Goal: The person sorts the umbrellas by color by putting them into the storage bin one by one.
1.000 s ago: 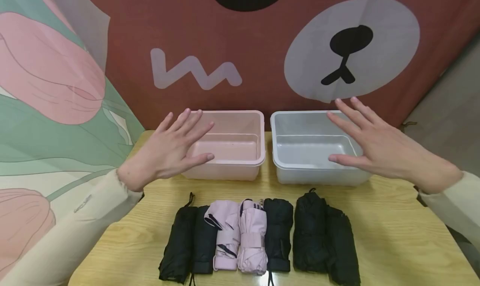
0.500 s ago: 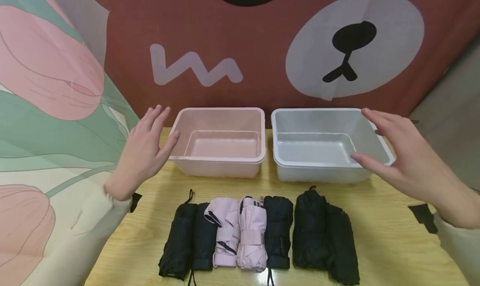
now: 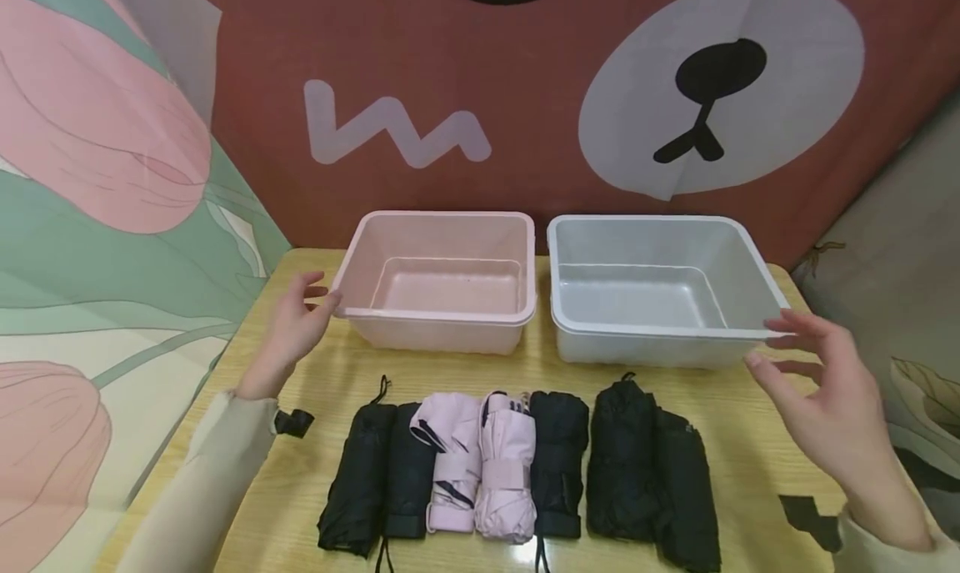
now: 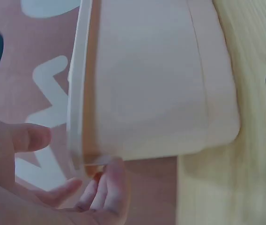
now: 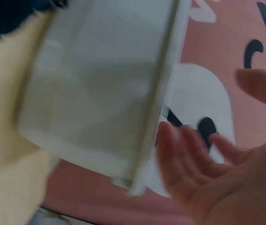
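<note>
My left hand is at the left front corner of a pink plastic bin. In the left wrist view its fingertips sit right at the rim's end, with the thumb apart from them. On the other side, my right hand is beside the right front corner of a pale grey-white bin, fingers slightly bent and nothing in them. Both bins show bare floors. In front of them lies a row of folded umbrellas: black ones at the left, two pink ones mid-row, more black ones to the right.
Everything stands on a wood-grain table. Behind the bins hangs a brown cloth with a bear print. A floral cloth borders the left side, and a greyish one the right.
Both hands have come down from above the bins and out to their outer front corners. The fingers, spread at first, are now more bent. Bins and umbrellas stay in place.
</note>
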`<state>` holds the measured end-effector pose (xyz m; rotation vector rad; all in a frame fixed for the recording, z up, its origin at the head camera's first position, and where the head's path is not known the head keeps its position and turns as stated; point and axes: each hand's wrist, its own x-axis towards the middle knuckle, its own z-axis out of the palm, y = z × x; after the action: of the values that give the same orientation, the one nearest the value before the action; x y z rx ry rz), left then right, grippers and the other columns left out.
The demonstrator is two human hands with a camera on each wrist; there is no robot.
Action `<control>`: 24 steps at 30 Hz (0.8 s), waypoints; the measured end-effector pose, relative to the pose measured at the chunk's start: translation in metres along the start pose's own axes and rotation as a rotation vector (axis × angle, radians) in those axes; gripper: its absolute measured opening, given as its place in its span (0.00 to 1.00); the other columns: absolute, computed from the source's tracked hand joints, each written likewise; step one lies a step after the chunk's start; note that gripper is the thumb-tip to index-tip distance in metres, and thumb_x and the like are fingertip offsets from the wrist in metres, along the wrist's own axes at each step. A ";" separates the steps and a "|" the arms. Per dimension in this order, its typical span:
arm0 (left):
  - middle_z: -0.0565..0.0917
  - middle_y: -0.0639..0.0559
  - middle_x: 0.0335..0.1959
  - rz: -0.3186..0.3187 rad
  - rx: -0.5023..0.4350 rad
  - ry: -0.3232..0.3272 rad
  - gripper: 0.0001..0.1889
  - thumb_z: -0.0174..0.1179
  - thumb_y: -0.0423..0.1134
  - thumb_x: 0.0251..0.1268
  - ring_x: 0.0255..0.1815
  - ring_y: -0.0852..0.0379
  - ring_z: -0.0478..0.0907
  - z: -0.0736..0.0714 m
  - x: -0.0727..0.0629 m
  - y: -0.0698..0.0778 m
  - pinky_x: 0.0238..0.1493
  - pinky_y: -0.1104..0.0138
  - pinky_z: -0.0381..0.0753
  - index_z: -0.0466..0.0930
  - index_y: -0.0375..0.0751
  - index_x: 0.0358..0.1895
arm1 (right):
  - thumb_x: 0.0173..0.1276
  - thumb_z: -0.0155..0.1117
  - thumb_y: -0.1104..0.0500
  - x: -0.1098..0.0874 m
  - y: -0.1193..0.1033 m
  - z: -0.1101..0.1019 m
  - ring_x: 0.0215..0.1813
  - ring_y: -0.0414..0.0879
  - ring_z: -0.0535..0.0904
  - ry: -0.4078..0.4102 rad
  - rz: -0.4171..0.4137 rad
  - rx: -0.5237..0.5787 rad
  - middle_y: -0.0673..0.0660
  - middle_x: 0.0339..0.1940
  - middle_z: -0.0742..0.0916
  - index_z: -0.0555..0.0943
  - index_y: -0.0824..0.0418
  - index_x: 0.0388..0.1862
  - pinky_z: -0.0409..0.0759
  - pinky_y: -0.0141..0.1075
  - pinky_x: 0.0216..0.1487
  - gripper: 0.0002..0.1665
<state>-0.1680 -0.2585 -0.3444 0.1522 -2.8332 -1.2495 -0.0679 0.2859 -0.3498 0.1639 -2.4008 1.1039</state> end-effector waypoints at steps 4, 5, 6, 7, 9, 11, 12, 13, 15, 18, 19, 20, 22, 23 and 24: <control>0.67 0.33 0.62 -0.170 -0.277 -0.109 0.34 0.47 0.47 0.74 0.47 0.50 0.77 0.006 0.009 -0.008 0.45 0.63 0.87 0.47 0.37 0.76 | 0.67 0.65 0.58 -0.020 0.019 0.014 0.49 0.39 0.77 -0.224 0.159 -0.122 0.63 0.57 0.76 0.57 0.71 0.71 0.80 0.23 0.36 0.41; 0.67 0.34 0.61 -0.199 -0.327 -0.121 0.34 0.47 0.47 0.74 0.45 0.53 0.77 0.007 0.011 -0.009 0.45 0.63 0.87 0.46 0.37 0.76 | 0.68 0.63 0.54 -0.024 0.024 0.018 0.49 0.46 0.78 -0.291 0.185 -0.154 0.69 0.56 0.75 0.55 0.73 0.71 0.82 0.31 0.36 0.43; 0.67 0.35 0.61 -0.219 -0.369 -0.131 0.34 0.47 0.46 0.74 0.43 0.56 0.77 0.008 0.012 -0.011 0.47 0.61 0.87 0.45 0.38 0.76 | 0.69 0.61 0.51 -0.029 0.027 0.023 0.48 0.54 0.78 -0.363 0.221 -0.179 0.74 0.56 0.73 0.53 0.75 0.71 0.83 0.38 0.36 0.45; 0.66 0.36 0.62 -0.234 -0.396 -0.139 0.34 0.47 0.45 0.74 0.42 0.59 0.77 0.009 0.013 -0.013 0.48 0.59 0.87 0.45 0.39 0.76 | 0.70 0.60 0.48 -0.033 0.029 0.028 0.47 0.62 0.77 -0.425 0.251 -0.195 0.77 0.56 0.72 0.52 0.78 0.71 0.83 0.45 0.35 0.47; 0.65 0.36 0.64 -0.242 -0.433 -0.144 0.33 0.47 0.44 0.74 0.42 0.61 0.76 0.011 0.015 -0.015 0.51 0.56 0.86 0.46 0.39 0.76 | 0.70 0.58 0.43 -0.041 0.033 0.037 0.47 0.70 0.76 -0.532 0.313 -0.229 0.80 0.56 0.69 0.50 0.80 0.70 0.81 0.55 0.36 0.51; 0.63 0.36 0.66 -0.238 -0.472 -0.145 0.32 0.47 0.42 0.74 0.42 0.63 0.76 0.013 0.017 -0.017 0.52 0.54 0.85 0.47 0.39 0.75 | 0.69 0.57 0.38 -0.046 0.036 0.044 0.47 0.70 0.76 -0.624 0.369 -0.257 0.81 0.57 0.67 0.49 0.81 0.70 0.82 0.55 0.38 0.55; 0.63 0.36 0.67 -0.232 -0.492 -0.145 0.31 0.47 0.41 0.74 0.42 0.64 0.76 0.014 0.017 -0.018 0.52 0.54 0.85 0.47 0.39 0.75 | 0.69 0.56 0.36 -0.048 0.037 0.047 0.48 0.70 0.76 -0.668 0.398 -0.268 0.82 0.58 0.67 0.48 0.81 0.70 0.82 0.55 0.38 0.56; 0.63 0.36 0.67 -0.227 -0.511 -0.145 0.31 0.46 0.40 0.74 0.42 0.64 0.77 0.015 0.017 -0.019 0.52 0.54 0.85 0.47 0.38 0.75 | 0.68 0.56 0.34 -0.050 0.037 0.049 0.48 0.70 0.76 -0.700 0.416 -0.277 0.82 0.58 0.66 0.48 0.80 0.70 0.82 0.55 0.39 0.58; 0.64 0.36 0.65 -0.216 -0.543 -0.141 0.30 0.46 0.38 0.74 0.40 0.66 0.78 0.016 0.017 -0.020 0.49 0.56 0.87 0.48 0.37 0.75 | 0.66 0.55 0.32 -0.053 0.037 0.052 0.48 0.69 0.77 -0.747 0.442 -0.302 0.82 0.57 0.66 0.48 0.80 0.70 0.82 0.55 0.40 0.60; 0.67 0.37 0.62 -0.198 -0.580 -0.144 0.29 0.45 0.36 0.74 0.39 0.67 0.80 0.016 0.016 -0.022 0.46 0.58 0.88 0.49 0.37 0.75 | 0.64 0.55 0.28 -0.057 0.037 0.055 0.50 0.71 0.76 -0.794 0.451 -0.338 0.83 0.56 0.66 0.49 0.80 0.69 0.81 0.59 0.43 0.63; 0.68 0.37 0.61 -0.192 -0.590 -0.149 0.29 0.45 0.36 0.74 0.39 0.66 0.80 0.016 0.016 -0.022 0.45 0.58 0.88 0.50 0.38 0.75 | 0.63 0.55 0.28 -0.058 0.037 0.056 0.50 0.72 0.76 -0.804 0.446 -0.351 0.83 0.56 0.65 0.50 0.80 0.69 0.81 0.59 0.44 0.63; 0.68 0.37 0.61 -0.185 -0.596 -0.152 0.29 0.45 0.35 0.74 0.39 0.66 0.81 0.016 0.015 -0.023 0.45 0.58 0.88 0.50 0.38 0.75 | 0.63 0.55 0.27 -0.059 0.037 0.057 0.50 0.72 0.76 -0.809 0.441 -0.364 0.83 0.56 0.65 0.51 0.80 0.69 0.81 0.60 0.44 0.63; 0.67 0.36 0.62 -0.172 -0.600 -0.157 0.29 0.45 0.35 0.74 0.40 0.66 0.81 0.016 0.013 -0.023 0.45 0.58 0.88 0.51 0.40 0.75 | 0.62 0.55 0.27 -0.061 0.037 0.059 0.49 0.73 0.76 -0.817 0.429 -0.383 0.84 0.55 0.64 0.53 0.79 0.68 0.81 0.61 0.44 0.62; 0.66 0.36 0.63 -0.168 -0.600 -0.158 0.29 0.45 0.35 0.74 0.40 0.66 0.80 0.015 0.012 -0.024 0.45 0.58 0.88 0.51 0.40 0.76 | 0.61 0.55 0.26 -0.061 0.037 0.060 0.48 0.72 0.78 -0.824 0.427 -0.395 0.84 0.55 0.65 0.53 0.78 0.69 0.81 0.60 0.42 0.62; 0.66 0.36 0.63 -0.164 -0.596 -0.157 0.29 0.45 0.36 0.74 0.41 0.66 0.80 0.015 0.011 -0.024 0.45 0.59 0.88 0.51 0.41 0.76 | 0.60 0.55 0.26 -0.061 0.037 0.061 0.46 0.71 0.78 -0.834 0.428 -0.407 0.84 0.54 0.65 0.54 0.77 0.69 0.82 0.59 0.41 0.63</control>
<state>-0.1786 -0.2648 -0.3723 0.2738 -2.4567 -2.1550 -0.0492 0.2602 -0.4379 -0.0501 -3.4806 0.7560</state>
